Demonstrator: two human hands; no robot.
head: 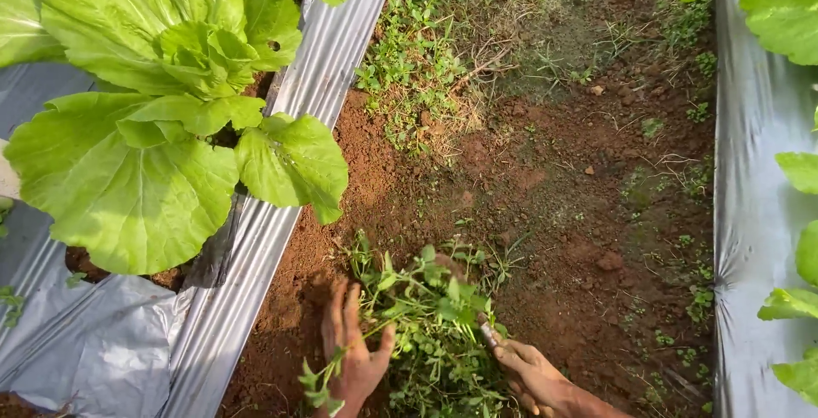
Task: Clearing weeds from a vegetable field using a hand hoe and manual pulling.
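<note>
- Weeds (430, 324) piled in a loose green clump between both hands, lying on red soil (528, 205) in the furrow.
- Left hand (351, 351): fingers spread flat, palm down on the near-left edge of the clump; a few stems pass under the thumb. Pressing or gathering, not a closed grip.
- Right hand (532, 375): curled around what looks like a thin tool handle (488, 333) at the clump's right edge; the working end is buried in leaves, so the kind of tool cannot be told.
- Silver plastic sheet (256, 256) runs just left of the left hand; a large leafy green plant (162, 111) grows through it, up and to the left.
- Second sheet (750, 213) with more leaves lies well to the right of the right hand.
- Risks, judged:
  - hidden tool tip sits close to the left fingers; a blind pull toward them could nick skin.
  - a stroke drifting left could tear the sheet edge.
  - stems may snap and leave roots in the soil.
  - loose soil flung onto the crop leaves.
</note>
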